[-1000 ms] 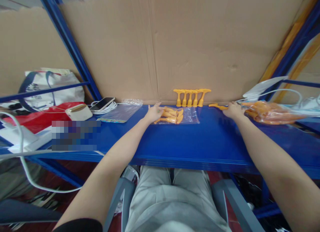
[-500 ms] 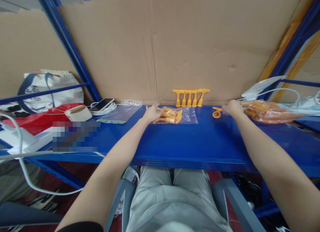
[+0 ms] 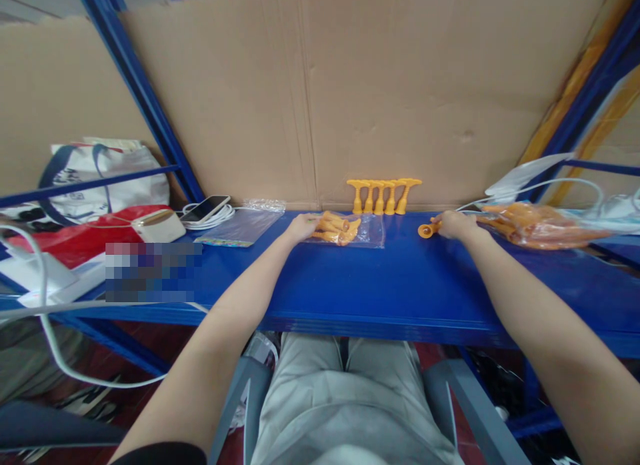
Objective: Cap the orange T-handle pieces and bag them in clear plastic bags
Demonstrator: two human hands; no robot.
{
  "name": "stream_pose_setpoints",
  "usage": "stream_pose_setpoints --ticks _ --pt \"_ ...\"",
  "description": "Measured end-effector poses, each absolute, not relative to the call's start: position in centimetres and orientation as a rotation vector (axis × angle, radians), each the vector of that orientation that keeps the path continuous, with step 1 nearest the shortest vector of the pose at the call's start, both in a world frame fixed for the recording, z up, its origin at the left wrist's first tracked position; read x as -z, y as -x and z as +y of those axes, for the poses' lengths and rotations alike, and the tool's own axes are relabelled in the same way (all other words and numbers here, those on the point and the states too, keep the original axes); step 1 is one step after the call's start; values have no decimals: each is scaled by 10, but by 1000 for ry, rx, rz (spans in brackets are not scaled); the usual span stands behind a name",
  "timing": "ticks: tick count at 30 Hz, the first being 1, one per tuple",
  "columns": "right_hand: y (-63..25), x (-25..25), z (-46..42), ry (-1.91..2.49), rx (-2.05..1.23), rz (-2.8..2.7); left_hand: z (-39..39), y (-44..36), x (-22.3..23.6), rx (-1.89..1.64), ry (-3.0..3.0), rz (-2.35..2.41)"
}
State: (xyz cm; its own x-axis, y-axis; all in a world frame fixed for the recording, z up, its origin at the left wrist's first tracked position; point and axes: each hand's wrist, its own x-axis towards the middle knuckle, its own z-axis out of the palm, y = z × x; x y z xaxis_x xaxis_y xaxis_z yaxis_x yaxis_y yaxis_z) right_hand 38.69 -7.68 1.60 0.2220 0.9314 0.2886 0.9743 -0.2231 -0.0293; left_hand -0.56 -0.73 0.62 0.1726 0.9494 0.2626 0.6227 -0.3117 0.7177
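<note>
My left hand (image 3: 300, 226) is closed on the left edge of a small clear bag (image 3: 367, 230) that holds several orange plastic pieces (image 3: 337, 228) on the blue shelf (image 3: 400, 278). My right hand (image 3: 455, 225) grips one orange piece (image 3: 427, 230), its round end pointing left, just above the shelf. Several more orange pieces (image 3: 384, 195) stand upright in a row against the cardboard at the back. A big clear bag of orange pieces (image 3: 540, 226) lies right of my right hand.
Left of the small bag lie a stack of empty clear bags (image 3: 240, 226), a phone (image 3: 205, 208) on a coiled white cable and a white box (image 3: 157, 226). A red bag (image 3: 65, 241) and a white tote (image 3: 100, 178) sit far left. Cardboard (image 3: 400, 85) backs the shelf.
My left hand has closed on the small bag's edge and drawn it slightly left. My right hand has moved left from the big bag with one orange piece in it.
</note>
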Motion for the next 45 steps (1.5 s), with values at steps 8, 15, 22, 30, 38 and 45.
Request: stream_pose_setpoints --ticks 8,15,22,30,38,45 --pt "-347 -37 -92 2226 347 -2062 -12 2 -5 -1048 -1836 1370" --pt "-316 -39 -97 1786 382 -2248 -22 -6 -7 -1054 -1704 1233" --pt "-295 -29 -94 1547 198 -2316 -24 -13 -6 -935 -1734 1195" --pt "-299 -20 -86 1247 -274 -2217 -32 -19 -9 -920 -1772 1145" --pt "-307 -8 -77 1268 -565 -1957 -34 -22 -8 -1004 -1783 1052" --pt "-308 -6 -76 1279 -546 -1939 -33 -23 -6 -986 -1790 1049"
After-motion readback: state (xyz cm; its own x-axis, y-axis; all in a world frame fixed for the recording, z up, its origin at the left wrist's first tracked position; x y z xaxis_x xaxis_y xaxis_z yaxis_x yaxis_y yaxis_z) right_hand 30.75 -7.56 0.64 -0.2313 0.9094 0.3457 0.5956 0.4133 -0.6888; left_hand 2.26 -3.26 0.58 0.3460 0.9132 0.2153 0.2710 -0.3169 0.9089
